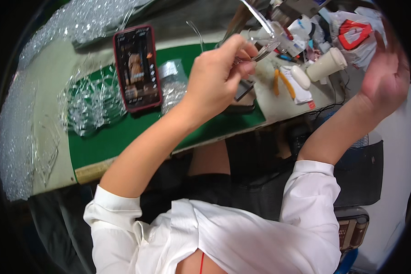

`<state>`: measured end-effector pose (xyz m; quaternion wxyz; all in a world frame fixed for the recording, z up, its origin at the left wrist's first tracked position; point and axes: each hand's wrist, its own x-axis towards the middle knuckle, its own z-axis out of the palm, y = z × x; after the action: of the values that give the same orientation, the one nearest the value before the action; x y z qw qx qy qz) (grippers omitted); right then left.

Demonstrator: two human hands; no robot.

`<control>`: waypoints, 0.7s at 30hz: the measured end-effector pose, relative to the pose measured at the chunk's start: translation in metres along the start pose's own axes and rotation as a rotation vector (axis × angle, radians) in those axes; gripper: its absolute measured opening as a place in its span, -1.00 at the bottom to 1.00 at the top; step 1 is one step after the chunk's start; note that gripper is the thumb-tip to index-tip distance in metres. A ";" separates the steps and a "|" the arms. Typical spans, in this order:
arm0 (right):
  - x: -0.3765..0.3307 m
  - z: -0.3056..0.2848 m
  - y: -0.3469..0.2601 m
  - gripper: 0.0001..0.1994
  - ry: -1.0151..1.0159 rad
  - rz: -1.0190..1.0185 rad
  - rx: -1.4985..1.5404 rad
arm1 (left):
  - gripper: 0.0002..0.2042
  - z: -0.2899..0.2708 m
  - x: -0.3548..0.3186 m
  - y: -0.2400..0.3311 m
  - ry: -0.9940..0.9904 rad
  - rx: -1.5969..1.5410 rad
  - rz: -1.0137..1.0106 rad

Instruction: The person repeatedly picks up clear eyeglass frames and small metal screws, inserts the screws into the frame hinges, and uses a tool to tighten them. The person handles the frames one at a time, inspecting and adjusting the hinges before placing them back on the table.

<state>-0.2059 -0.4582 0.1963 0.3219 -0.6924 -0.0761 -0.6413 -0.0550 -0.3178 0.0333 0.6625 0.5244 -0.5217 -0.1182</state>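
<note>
My left hand point(217, 75) is raised over the green mat point(123, 132) and pinches a clear plastic eyeglass frame point(265, 43), whose thin temple arm sticks up past the fingers. My right hand point(383, 75) hangs in the air at the far right, palm turned toward me, fingers loosely spread, holding nothing that I can see. It stays well apart from the glasses. Both forearms come out of rolled white sleeves.
A red-cased phone point(137, 68) lies lit on the mat beside a heap of clear frames point(93, 105). Bubble wrap point(16, 137) covers the left edge. Orange-handled pliers point(281, 82), a white cup point(326, 64) and mixed clutter crowd the right side of the bench.
</note>
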 end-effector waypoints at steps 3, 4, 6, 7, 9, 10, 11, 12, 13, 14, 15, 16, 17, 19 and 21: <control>-0.074 0.019 0.020 -0.77 0.123 0.118 0.013 | -0.53 -0.040 -0.039 0.039 -0.062 -0.078 0.023; -0.132 0.034 0.026 -0.77 0.004 0.417 -0.117 | -0.54 -0.060 -0.055 0.050 -0.067 -0.105 0.044; -0.185 0.061 0.009 -0.79 -0.821 0.479 -0.228 | -0.56 -0.093 -0.083 0.075 -0.118 0.014 0.036; -0.213 0.069 0.010 -0.77 -0.840 0.430 -0.315 | -0.56 -0.110 -0.096 0.085 -0.146 0.104 0.031; -0.242 0.083 0.008 -0.75 -0.879 0.349 -0.427 | -0.55 -0.140 -0.120 0.105 -0.182 0.470 -0.006; -0.250 0.082 0.005 -0.74 -0.888 0.323 -0.507 | -0.54 -0.151 -0.130 0.105 -0.196 0.640 0.002; -0.250 0.082 0.003 -0.74 -0.891 0.291 -0.566 | -0.52 -0.163 -0.138 0.112 -0.172 0.827 0.013; -0.252 0.084 0.002 -0.74 -0.920 0.280 -0.538 | -0.52 -0.173 -0.149 0.112 -0.056 0.978 0.070; -0.252 0.085 0.002 -0.74 -0.948 0.270 -0.513 | -0.57 -0.178 -0.163 0.106 0.235 1.095 0.113; -0.251 0.085 0.001 -0.73 -0.975 0.255 -0.491 | -0.53 -0.189 -0.170 0.103 0.447 0.924 0.172; -0.250 0.084 0.002 -0.74 -0.988 0.252 -0.474 | -0.53 -0.196 -0.176 0.101 0.569 0.899 0.146; -0.249 0.082 0.003 -0.74 -0.999 0.250 -0.458 | -0.51 -0.199 -0.179 0.100 0.689 0.871 0.120; -0.249 0.081 0.004 -0.75 -1.011 0.247 -0.446 | -0.53 -0.197 -0.183 0.098 0.742 0.689 0.080; -0.247 0.082 0.005 -0.77 -0.985 0.291 -0.388 | -0.53 -0.188 -0.179 0.090 0.924 0.632 -0.051; -0.242 0.082 0.005 -0.81 -0.953 0.362 -0.353 | -0.53 -0.201 -0.198 0.086 0.596 0.196 -0.083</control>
<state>-0.1743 -0.3430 -0.0301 0.2356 -0.9523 0.0157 -0.1933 -0.0089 -0.0274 0.0102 0.7271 0.6181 -0.2917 0.0643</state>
